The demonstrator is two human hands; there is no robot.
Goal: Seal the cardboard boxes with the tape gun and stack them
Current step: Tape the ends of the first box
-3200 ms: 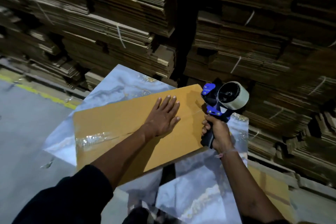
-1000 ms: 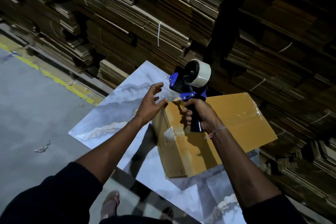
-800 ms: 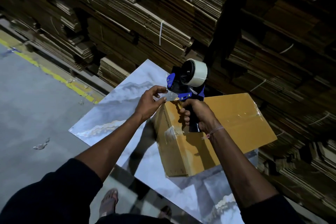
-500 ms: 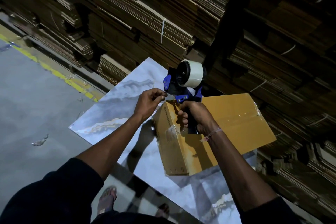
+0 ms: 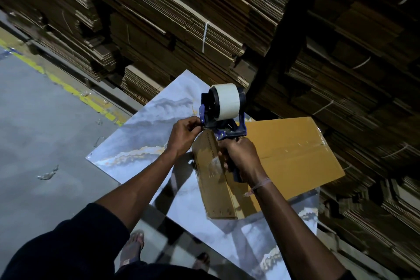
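A closed yellow-brown cardboard box [image 5: 293,152] lies on a glossy marble-patterned table [image 5: 145,134], with clear tape along its top seam and down its near end. My right hand [image 5: 241,154] grips the handle of a blue tape gun [image 5: 222,111] with a white tape roll, held upright above the box's left end. My left hand [image 5: 184,134] pinches the loose tape end at the gun's front, just left of the box.
Tall stacks of flattened, strapped cardboard [image 5: 204,29] fill the whole background behind the table. A grey floor with a yellow line [image 5: 68,88] lies to the left, with bits of tape scrap [image 5: 47,174] on it. My sandalled feet [image 5: 134,245] show below the table edge.
The tape gun has risen and tilted more upright over the box's left end. My left hand went from open fingers near the gun to pinching the tape at its front.
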